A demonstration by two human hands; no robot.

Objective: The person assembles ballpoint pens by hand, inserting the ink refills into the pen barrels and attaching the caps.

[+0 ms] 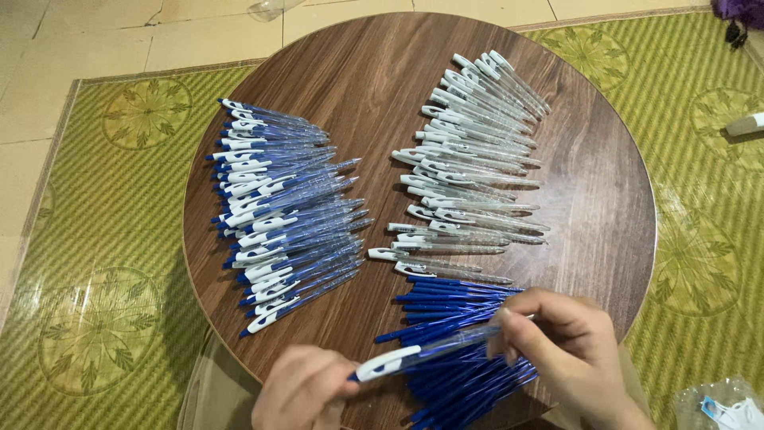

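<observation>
- Pen [422,350], clear barrel with blue core and white clip end, lies across both your hands at the near edge of the round wooden table [350,72], above the heap of blue refills.
- Your left hand [302,392] pinches the white clip end between fingertips; fingers curled shut on it.
- Your right hand [569,346] grips the tip end of the same pen, thumb and fingers closed round the barrel.
- Blue refills [454,299] lie in a loose heap directly beneath and between your hands, partly hidden by your right hand.
- Empty clear barrels with white clips [469,159] sit in a fanned row at right centre of the table, just beyond the refills.
- Finished blue-and-white pens [278,215] form a second fanned row at the table's left, well apart from your hands.
- Green woven mat [103,302] with leaf medallions lies under the table.
- Clear plastic bag [720,406], crumpled, holding something white and blue, rests on the mat at lower right.
- White object [746,124] at the right edge; too cropped to identify.
</observation>
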